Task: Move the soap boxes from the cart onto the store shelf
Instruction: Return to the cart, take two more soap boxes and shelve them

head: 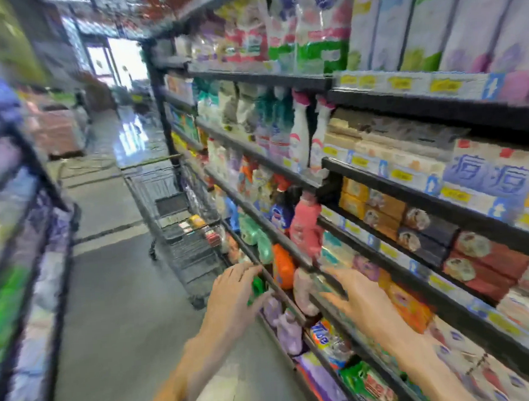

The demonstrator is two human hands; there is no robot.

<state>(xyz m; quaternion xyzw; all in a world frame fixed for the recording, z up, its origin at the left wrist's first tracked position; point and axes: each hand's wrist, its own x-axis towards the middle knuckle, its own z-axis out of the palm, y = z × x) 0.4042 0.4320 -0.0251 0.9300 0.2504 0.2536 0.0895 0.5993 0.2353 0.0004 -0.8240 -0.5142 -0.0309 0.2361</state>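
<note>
Both hands are out in front & empty. Left hand [231,289] has fingers spread loose, hovering by the shelf edge near a green bottle [257,288]. Right hand [359,299] is flat w/ fingers straight, close to the shelf rail; can't tell if it touches, pic is blurry. The cart [178,211] stands further down the aisle, tight against the shelf [409,189]. A few soap boxes [197,227] lie in its basket, well apart from either hand. Shelf on the right already carries rows of boxed soap.

Looks like the gap between a placement & the next pickup. Next move, I'd guess: step toward the cart, reach down into the basket, grip a box.
</note>
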